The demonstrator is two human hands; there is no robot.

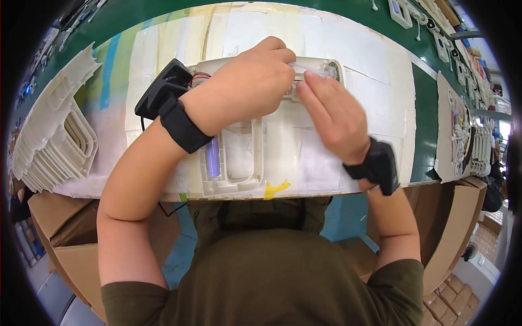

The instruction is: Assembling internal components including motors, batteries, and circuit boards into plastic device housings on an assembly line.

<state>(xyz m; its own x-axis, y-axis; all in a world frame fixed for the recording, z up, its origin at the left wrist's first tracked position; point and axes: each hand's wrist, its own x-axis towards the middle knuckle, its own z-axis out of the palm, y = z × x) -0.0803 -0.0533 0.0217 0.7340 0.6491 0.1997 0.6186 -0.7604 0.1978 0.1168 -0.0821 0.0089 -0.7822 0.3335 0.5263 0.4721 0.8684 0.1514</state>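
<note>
My left hand [250, 81] is closed, reaching across the upper part of a white plastic housing [258, 157]. What its curled fingers hold is hidden. My right hand [338, 117] comes in from the right, its fingertips drawn together close to the left fingers, over the housing's upper edge. It is slightly smeared by motion, and I cannot make out what it pinches. Something clear and thin shows between the hands. A purple-blue cylindrical battery [213, 157] lies in the housing's lower left arm. Red and black wires [200, 77] run beneath my left wrist. A green circuit board [333, 68] sits at the housing's right end.
A black device [165, 89] with a cable is beside my left wrist. Stacked white plastic shells [60, 136] stand at the table's left. Yellow tape [277, 189] sticks near the front edge. Open cardboard boxes [81, 261] flank me below, and a board with parts [454, 130] stands right.
</note>
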